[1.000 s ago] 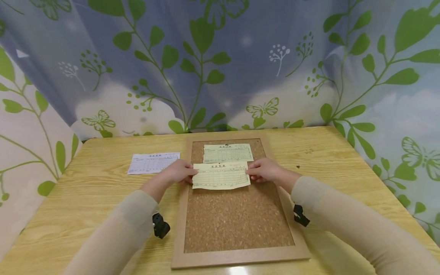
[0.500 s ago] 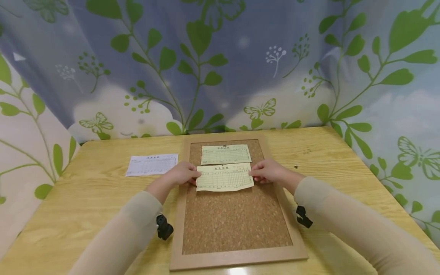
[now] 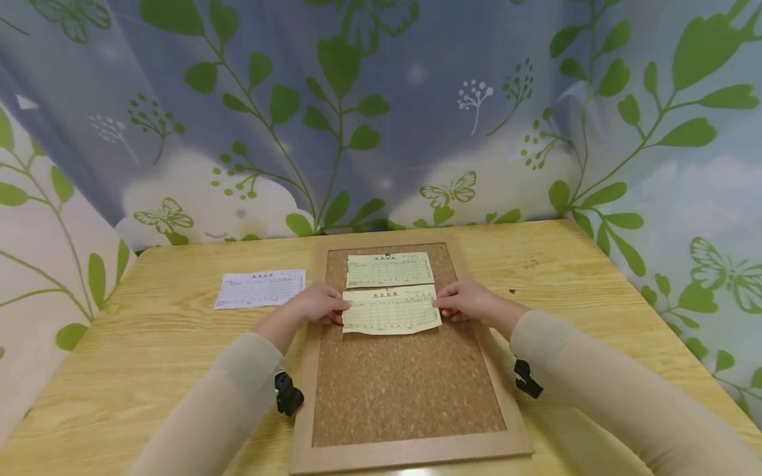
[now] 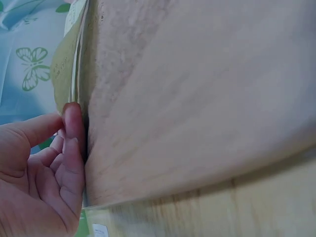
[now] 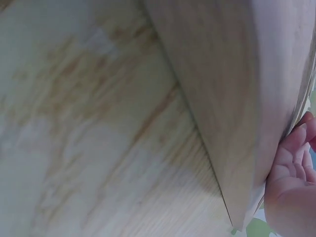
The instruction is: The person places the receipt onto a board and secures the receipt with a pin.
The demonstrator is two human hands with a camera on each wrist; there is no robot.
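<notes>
A yellow printed form slip (image 3: pixel 391 311) lies over the cork board (image 3: pixel 411 390), held at both side edges. My left hand (image 3: pixel 319 304) pinches its left edge between thumb and fingers; the left wrist view shows the thumb and fingertip (image 4: pixel 73 111) closing on the paper just above the board. My right hand (image 3: pixel 467 301) pinches the right edge, with its fingers partly cut off in the right wrist view. Just above, a second yellow slip (image 3: pixel 389 270) is fixed to the board by a pushpin (image 3: pixel 388 255) at its top edge. The held slip's top edge runs along that slip's bottom edge.
The board's wooden frame (image 3: pixel 411 453) rests on a wooden table (image 3: pixel 149 357). A white printed slip (image 3: pixel 260 289) lies left of the board. One small pin (image 3: pixel 512 291) lies on the table to the right. A patterned curtain (image 3: pixel 381 132) hangs behind.
Both hands have shifted the held slip slightly right and down relative to the board, so it sits below the pinned slip and straighter. The grip at both edges stays the same.
</notes>
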